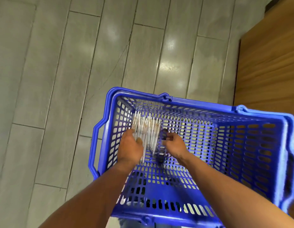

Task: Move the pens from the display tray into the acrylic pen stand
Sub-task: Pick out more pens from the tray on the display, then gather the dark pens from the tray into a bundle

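A bunch of white and clear pens [148, 129] lies in the far left end of a blue plastic basket [208, 106]. My left hand [129, 146] reaches into the basket and grips the near end of the bunch, thumb over the pens. My right hand [175, 145] is just right of the pens, its fingers curled and pinching a small dark object [164, 134] that is too blurred to name. Another dark item [160, 156] lies on the basket floor between my hands. I see no acrylic pen stand and no display tray.
The basket hangs above a grey tiled floor [60, 79]. A wooden panel or counter side [271, 63] stands at the right. The basket's right half holds nothing visible. Its folded handles lie along the rim.
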Motion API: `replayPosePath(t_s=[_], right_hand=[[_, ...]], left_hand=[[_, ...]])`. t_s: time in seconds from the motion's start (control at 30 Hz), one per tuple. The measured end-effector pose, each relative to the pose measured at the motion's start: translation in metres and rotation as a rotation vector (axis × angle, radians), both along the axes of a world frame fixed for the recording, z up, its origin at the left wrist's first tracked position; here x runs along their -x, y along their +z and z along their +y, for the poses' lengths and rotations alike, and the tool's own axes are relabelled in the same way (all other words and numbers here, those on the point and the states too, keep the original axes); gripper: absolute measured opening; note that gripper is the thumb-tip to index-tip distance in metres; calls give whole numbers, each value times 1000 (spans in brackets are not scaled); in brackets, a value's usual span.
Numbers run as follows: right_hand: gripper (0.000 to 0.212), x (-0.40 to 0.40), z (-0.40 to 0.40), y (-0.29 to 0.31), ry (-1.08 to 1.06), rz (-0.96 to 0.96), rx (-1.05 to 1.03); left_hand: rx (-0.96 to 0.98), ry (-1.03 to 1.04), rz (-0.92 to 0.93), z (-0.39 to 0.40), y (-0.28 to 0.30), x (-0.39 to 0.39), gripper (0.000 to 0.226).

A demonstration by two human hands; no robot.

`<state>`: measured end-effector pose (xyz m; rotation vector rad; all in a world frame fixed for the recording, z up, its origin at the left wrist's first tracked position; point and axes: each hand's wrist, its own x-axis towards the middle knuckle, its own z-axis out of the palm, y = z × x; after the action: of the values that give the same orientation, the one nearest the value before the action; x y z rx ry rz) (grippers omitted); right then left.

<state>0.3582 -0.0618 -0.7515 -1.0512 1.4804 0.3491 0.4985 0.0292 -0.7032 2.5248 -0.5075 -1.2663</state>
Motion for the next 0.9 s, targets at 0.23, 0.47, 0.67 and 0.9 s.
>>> replayPosePath(t_s=[0.23, 0.47, 0.67, 0.9], right_hand=[[27, 10, -6, 125, -120, -61, -21], [21, 22, -5, 300, -412, -144, -57], [22, 48, 0, 470, -731, -315, -57], [27, 130, 14, 642, -1050, -456, 140]], left_hand=[[-85, -58, 102, 1, 121, -22, 30], [-28, -46, 161, -8, 288, -28, 31], [100, 152, 417, -24, 431, -3, 23], [209, 79, 665, -58, 577, 74, 27]])
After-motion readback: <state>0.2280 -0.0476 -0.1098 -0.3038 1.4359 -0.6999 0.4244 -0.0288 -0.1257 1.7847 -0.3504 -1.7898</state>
